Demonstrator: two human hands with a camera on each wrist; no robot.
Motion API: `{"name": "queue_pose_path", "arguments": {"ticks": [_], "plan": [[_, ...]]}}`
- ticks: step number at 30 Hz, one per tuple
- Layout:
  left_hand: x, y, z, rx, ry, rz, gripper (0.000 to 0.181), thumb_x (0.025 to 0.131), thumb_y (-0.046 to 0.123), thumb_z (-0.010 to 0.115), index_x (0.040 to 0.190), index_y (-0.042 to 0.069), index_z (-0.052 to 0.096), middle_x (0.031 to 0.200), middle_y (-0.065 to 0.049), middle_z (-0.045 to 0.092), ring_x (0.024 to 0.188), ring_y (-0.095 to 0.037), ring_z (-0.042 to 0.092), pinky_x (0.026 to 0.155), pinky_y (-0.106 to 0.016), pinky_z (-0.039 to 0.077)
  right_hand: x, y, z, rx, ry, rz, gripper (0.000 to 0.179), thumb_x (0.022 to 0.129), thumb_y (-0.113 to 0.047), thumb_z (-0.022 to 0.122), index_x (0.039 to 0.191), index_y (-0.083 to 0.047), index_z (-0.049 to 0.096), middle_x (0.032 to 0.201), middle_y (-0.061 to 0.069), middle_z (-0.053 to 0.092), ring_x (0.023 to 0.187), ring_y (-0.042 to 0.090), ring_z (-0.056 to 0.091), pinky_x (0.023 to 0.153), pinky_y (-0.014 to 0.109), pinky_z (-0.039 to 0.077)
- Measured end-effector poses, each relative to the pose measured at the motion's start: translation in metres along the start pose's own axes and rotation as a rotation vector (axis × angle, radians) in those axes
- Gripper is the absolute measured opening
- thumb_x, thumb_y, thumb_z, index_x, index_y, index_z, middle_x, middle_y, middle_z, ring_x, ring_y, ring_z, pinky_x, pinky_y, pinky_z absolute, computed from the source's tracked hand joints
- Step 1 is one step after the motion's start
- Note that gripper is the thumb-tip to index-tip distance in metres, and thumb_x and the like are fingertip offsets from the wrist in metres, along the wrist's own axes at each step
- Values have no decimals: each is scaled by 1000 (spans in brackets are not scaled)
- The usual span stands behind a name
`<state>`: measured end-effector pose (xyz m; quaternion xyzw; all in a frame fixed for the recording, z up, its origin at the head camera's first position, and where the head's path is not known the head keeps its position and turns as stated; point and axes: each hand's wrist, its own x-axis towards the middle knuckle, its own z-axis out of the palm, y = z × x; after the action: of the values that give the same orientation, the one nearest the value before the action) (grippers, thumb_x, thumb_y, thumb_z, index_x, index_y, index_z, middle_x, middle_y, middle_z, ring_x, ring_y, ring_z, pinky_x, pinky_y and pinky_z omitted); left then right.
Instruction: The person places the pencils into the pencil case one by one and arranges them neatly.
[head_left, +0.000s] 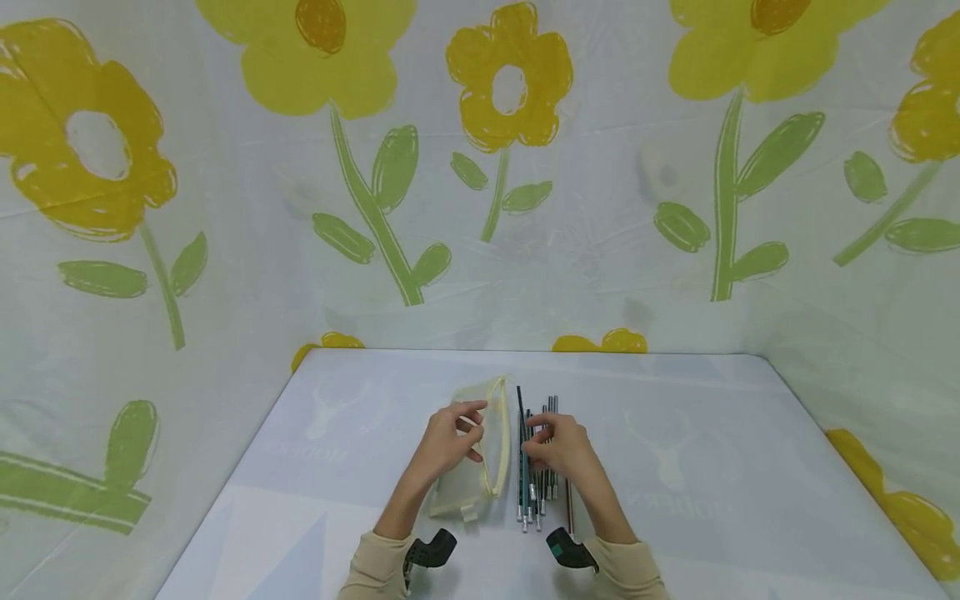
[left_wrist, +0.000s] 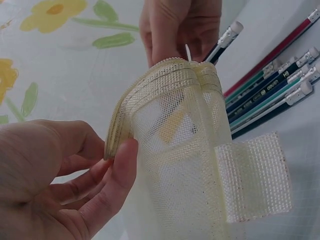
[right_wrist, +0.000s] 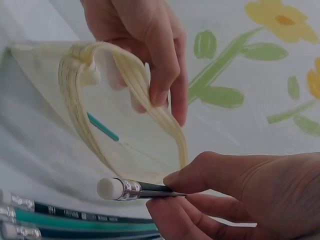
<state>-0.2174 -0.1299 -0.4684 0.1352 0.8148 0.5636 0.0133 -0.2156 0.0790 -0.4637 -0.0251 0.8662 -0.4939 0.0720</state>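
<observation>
Pencils (head_left: 531, 490) lie beside the mesh zipper pouch (head_left: 457, 492) on our table (head_left: 720, 525). Left-wrist view: our left hand (left_wrist: 37, 162) pinches the pouch's edge. Right-wrist view: our right hand (right_wrist: 250, 187) pinches one pencil (right_wrist: 131, 190) by the mouth; one teal stick (right_wrist: 103, 128) seems inside, many are left.

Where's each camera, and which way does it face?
On head: looks forward and down at the table; left hand, right hand and sleeves show.
On left wrist: faces the mesh pouch the left hand pinches; both hands show.
On right wrist: faces the pencil the right hand pinches; both hands show.
Wrist views share the mesh pouch.
</observation>
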Motion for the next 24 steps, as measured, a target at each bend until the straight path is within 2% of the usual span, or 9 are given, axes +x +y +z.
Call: {"name": "queue_pose_path", "arguments": {"ticks": [6, 9, 15, 19, 24], "plan": [[1, -1, 0, -17, 14, -13, 43, 91, -2, 55, 134, -4, 56, 108, -27, 58, 88, -39, 67, 54, -33, 64, 1, -8, 6, 25, -27, -8, 40, 82, -6, 73, 121, -1, 65, 82, 8, 67, 57, 14, 66, 54, 28, 63], [1, 2, 1, -16, 21, -14, 43, 92, -3, 54, 135, -6, 54, 109, -28, 58, 89, -42, 66, 55, -38, 65, 2, -11, 7, 35, -36, -9, 40, 81, -5, 72, 121, -2, 66, 83, 9, 67, 58, 14, 67, 54, 28, 63], [-7, 25, 0, -27, 7, -19, 43, 92, -8, 51, 134, -9, 53, 110, -35, 55, 95, -52, 62, 62, -55, 62, 5, -14, 11, 29, -60, -22, 41, 82, -5, 71, 121, 0, 65, 80, 8, 67, 57, 14, 67, 57, 32, 65], [-13, 40, -4, -32, -2, -15, 42, 91, -9, 51, 133, -9, 55, 109, -35, 56, 94, -50, 64, 63, -55, 63, 6, -15, 13, 20, -66, -27, 41, 82, -6, 71, 122, 0, 65, 78, 7, 68, 56, 15, 67, 58, 35, 65], [-14, 44, -4, -22, 5, -12, 41, 91, -8, 52, 132, -9, 55, 107, -33, 57, 91, -44, 66, 63, -55, 63, 8, -15, 15, 19, -50, -21, 40, 81, -6, 71, 121, 1, 65, 78, 7, 69, 55, 15, 68, 58, 35, 65]]}}
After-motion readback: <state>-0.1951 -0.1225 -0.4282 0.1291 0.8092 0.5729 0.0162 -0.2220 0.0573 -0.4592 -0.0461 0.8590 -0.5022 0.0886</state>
